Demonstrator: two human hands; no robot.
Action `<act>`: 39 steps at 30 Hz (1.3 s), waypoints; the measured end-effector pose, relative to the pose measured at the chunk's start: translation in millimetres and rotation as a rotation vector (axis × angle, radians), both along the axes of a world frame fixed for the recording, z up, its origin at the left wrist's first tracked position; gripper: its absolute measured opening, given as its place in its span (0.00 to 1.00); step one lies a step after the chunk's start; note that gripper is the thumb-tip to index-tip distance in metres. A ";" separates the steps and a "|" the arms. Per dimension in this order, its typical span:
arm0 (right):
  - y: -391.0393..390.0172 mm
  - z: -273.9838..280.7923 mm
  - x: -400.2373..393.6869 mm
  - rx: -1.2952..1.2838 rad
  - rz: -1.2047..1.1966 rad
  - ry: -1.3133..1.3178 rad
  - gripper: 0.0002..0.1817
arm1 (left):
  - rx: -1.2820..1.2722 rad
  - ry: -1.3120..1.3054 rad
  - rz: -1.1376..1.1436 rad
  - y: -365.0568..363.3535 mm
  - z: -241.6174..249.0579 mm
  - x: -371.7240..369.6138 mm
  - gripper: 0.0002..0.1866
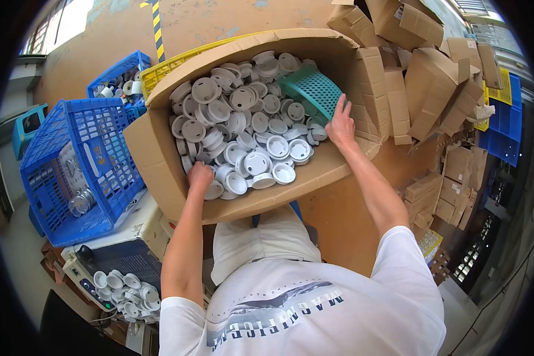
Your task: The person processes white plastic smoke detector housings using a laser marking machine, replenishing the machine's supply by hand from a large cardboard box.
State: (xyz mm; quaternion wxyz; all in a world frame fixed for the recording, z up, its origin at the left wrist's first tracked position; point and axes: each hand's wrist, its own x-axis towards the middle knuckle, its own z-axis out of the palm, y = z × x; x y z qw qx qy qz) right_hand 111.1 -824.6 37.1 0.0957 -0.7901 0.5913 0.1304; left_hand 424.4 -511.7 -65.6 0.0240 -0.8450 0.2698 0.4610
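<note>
A large cardboard box stands in front of me, filled with many white plastic cup lids. My right hand is at the box's right side, closed on the rim of a green perforated plastic basket. That basket lies tilted on the lids at the box's far right. At the left inner side of the box, my left hand is down against the lids with its fingers curled. What those fingers hold, if anything, is hidden.
Blue crates stand at the left, beside a machine with more white lids at its front. A yellow crate shows behind the box. Opened cardboard boxes are heaped at the right, with flattened cartons below.
</note>
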 end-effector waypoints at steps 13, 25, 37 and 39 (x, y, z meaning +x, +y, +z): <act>11.5 5.7 2.9 0.180 0.006 -0.177 0.52 | 0.048 0.173 0.704 14.6 -21.6 -8.3 0.26; 14.6 -9.0 -6.0 0.229 0.072 -0.147 0.56 | 0.037 0.406 1.125 68.7 -124.4 -7.6 0.23; -7.2 -24.6 -47.2 0.357 0.100 -0.142 0.53 | 0.111 0.456 1.084 12.2 0.9 -5.5 0.28; -2.9 -30.1 -55.9 0.352 0.080 -0.132 0.53 | 0.127 0.477 0.965 33.9 -32.1 0.7 0.28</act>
